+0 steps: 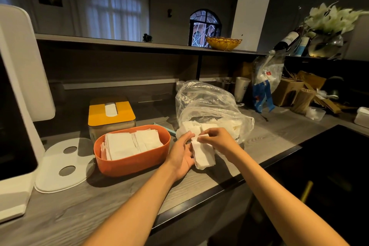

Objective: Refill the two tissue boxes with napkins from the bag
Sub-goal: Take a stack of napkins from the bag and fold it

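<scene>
Napkin stack (203, 156): soft, light, floppy; both hands' fingers (201, 139) grasping it beside orange tissue box (131, 163); best pinched mid-stack.

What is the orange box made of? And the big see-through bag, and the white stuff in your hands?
The orange box looks like smooth matte plastic, with rounded molded walls. The bag looks like thin clear plastic film: crinkled, shiny, see-through. The napkins both hands hold look like soft white paper, folded in a stack.

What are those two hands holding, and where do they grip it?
A small stack of white napkins: the left hand cups its left side, the right hand pinches its top edge.
</scene>
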Demonstrator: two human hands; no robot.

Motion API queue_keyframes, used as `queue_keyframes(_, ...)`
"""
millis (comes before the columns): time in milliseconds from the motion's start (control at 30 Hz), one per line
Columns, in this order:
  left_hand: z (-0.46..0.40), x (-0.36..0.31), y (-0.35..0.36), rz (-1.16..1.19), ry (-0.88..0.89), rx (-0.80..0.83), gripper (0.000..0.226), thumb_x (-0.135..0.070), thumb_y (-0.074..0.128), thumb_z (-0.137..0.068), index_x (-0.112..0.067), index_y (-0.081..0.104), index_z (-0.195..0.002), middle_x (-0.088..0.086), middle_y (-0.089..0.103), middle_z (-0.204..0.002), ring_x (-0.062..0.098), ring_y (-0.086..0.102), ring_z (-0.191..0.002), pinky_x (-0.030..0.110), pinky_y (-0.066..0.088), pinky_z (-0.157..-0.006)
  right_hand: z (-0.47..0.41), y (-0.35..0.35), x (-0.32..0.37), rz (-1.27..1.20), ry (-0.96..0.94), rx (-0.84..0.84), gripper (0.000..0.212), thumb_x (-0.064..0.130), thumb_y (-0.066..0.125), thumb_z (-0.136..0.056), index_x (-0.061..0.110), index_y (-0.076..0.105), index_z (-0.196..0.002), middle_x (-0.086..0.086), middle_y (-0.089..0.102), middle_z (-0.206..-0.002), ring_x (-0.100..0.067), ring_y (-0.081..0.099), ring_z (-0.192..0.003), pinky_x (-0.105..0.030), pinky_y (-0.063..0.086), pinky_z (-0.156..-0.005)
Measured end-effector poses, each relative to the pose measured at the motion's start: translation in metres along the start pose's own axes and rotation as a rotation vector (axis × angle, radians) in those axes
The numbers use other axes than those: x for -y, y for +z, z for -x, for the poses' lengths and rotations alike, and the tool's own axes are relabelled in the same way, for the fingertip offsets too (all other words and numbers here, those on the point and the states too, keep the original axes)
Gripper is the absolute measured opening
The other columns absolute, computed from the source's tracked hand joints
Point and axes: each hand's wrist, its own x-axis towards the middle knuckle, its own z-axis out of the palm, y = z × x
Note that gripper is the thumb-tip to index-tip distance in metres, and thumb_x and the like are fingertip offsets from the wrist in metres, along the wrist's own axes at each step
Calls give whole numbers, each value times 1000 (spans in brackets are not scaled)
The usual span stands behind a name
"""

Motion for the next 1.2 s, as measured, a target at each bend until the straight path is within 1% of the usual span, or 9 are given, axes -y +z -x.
queue_keyframes(233,1,5,4,-267,118,-41,37,2,51,-99,-17,54,-130,10,62,-129,27,59,-119,44,53,-99,1,-2,8,-232,3,-78,7,9,73,-83,14,72,-79,-3,68,-83,-14,58,-81,-28,44,-65)
queue_keyframes(367,2,5,3,-306,115,-48,36,-2,54,-98,-10,55,-133,12,64,-127,28,61,-117,44,55,-97,-2,-7,10,-273,-34,-102,7,7,73,-83,13,73,-86,-3,69,-86,-12,59,-78,-23,43,-62)
queue_keyframes(500,10,0,7,-170,30,26,39,-12,58,-98,-14,50,-136,14,66,-121,30,66,-110,41,60,-83,-4,-7,11,-359,-64,-109,11,3,72,-84,15,74,-85,0,70,-85,-11,60,-78,-20,45,-62)
queue_keyframes(633,16,-2,10,-133,-65,137,21,-20,52,-102,-21,50,-123,19,68,-116,33,73,-93,39,63,-74,-6,0,8,-350,-52,-58,9,4,72,-84,12,75,-88,-4,71,-90,-16,62,-85,-22,49,-67)
queue_keyframes(733,11,-2,5,-85,-86,108,30,-20,43,-106,-6,53,-131,20,71,-115,32,73,-99,39,62,-79,-16,-11,-3,-310,-81,-281,16,6,71,-86,7,72,-102,-5,71,-92,-14,64,-82,-13,49,-63)
queue_keyframes(800,8,-4,0,65,-86,59,34,-18,39,-107,0,53,-131,19,73,-109,31,73,-96,40,61,-80,-25,-22,-14,-129,-119,-387,24,8,71,-86,7,70,-111,-3,70,-102,-11,64,-88,-14,50,-68)
queue_keyframes(933,0,-7,-4,202,-67,-29,33,-16,36,-107,0,51,-132,22,73,-108,35,70,-100,46,56,-88,-35,-15,-32,232,-136,-122,45,13,74,-84,10,61,-128,5,59,-120,-6,51,-112,-19,42,-90)
queue_keyframes(1100,-4,-5,-5,226,-94,-65,36,-18,39,-106,0,52,-135,23,65,-125,39,65,-108,50,51,-95,-39,-6,-48,283,-129,-110,28,25,64,-94,14,70,-119,-7,73,-108,-17,66,-96,-33,53,-87)
queue_keyframes(1200,-7,-4,-7,222,-85,-75,36,-21,40,-106,-1,53,-133,22,67,-123,38,67,-105,50,51,-94,-39,-12,-42,343,-141,-3,28,24,57,-98,11,69,-120,-6,71,-115,-15,64,-97,-27,49,-86)
